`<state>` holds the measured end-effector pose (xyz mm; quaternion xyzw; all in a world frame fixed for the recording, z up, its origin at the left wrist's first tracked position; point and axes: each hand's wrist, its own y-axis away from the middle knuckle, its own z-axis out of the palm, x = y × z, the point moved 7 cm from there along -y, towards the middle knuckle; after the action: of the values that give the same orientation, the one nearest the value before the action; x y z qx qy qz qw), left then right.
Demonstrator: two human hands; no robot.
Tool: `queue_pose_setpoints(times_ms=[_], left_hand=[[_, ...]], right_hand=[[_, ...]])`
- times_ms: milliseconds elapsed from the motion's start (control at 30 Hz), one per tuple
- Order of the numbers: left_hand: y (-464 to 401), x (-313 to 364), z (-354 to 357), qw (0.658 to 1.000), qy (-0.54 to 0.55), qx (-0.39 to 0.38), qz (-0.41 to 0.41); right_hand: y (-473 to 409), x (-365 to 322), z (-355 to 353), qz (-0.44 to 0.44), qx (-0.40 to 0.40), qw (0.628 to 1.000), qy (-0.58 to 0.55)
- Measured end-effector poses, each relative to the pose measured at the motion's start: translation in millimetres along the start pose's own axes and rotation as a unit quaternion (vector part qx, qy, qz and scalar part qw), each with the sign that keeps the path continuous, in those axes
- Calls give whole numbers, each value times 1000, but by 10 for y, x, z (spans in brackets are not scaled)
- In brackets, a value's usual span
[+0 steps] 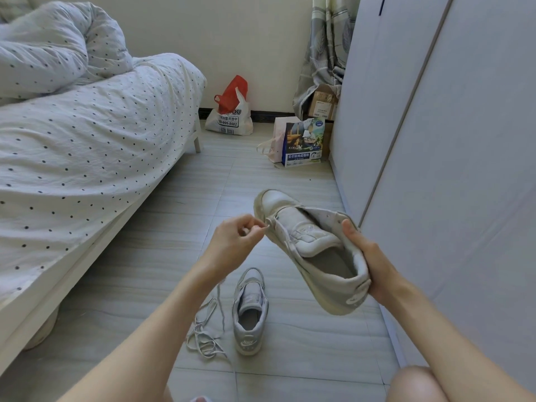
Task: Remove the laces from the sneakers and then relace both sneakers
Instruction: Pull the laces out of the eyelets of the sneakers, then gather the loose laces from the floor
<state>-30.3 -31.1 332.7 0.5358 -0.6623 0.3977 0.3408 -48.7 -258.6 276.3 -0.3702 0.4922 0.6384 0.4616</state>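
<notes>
My right hand (367, 256) grips the heel and side of a white sneaker (307, 245) held up in the air, toe pointing away, with no lace across its tongue. My left hand (237, 236) pinches the tip of a lace (265, 227) at a lower eyelet on the shoe's left side. A second white sneaker (250, 311) stands on the floor below, also without a lace in it. Loose grey-white laces (206, 335) lie tangled on the tiles to its left.
A bed with a dotted white sheet (87, 158) fills the left side. A white wardrobe (449, 140) runs along the right. Plastic bags (230, 114), a printed paper bag (303, 143) and cardboard boxes (322, 103) sit by the far wall. My bare knee (417, 384) shows at bottom right.
</notes>
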Motion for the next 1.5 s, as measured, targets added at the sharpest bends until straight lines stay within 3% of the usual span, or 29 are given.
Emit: queue_pose_setpoints(times_ms=[267, 400, 567, 767, 900, 1100, 1300, 1500], left_hand=[[17, -150, -132, 983, 157, -34, -84], [24, -181, -209, 984, 138, 39, -109], [50, -163, -139, 965, 193, 18, -175], [-187, 410, -345, 987, 145, -31, -67], [-232, 362, -200, 991, 88, -63, -79], [-142, -499, 96, 980, 90, -93, -152], [219, -2070, 488, 936, 112, -82, -323], [655, -3225, 849, 899, 156, 2, -410]], right_hand=[[-1, 85, -13, 78, -43, 993, -73], [-20, 138, -104, 100, 34, 989, -100], [54, 230, -289, 160, 184, 969, -33], [108, 121, -350, 156, 225, 962, 4], [28, 114, -197, 152, 240, 958, 25], [-373, 422, -196, 188, 242, 951, 37], [-780, 1544, -508, 239, 283, 928, 39], [-1171, 2505, -710, 273, 273, 922, 9]])
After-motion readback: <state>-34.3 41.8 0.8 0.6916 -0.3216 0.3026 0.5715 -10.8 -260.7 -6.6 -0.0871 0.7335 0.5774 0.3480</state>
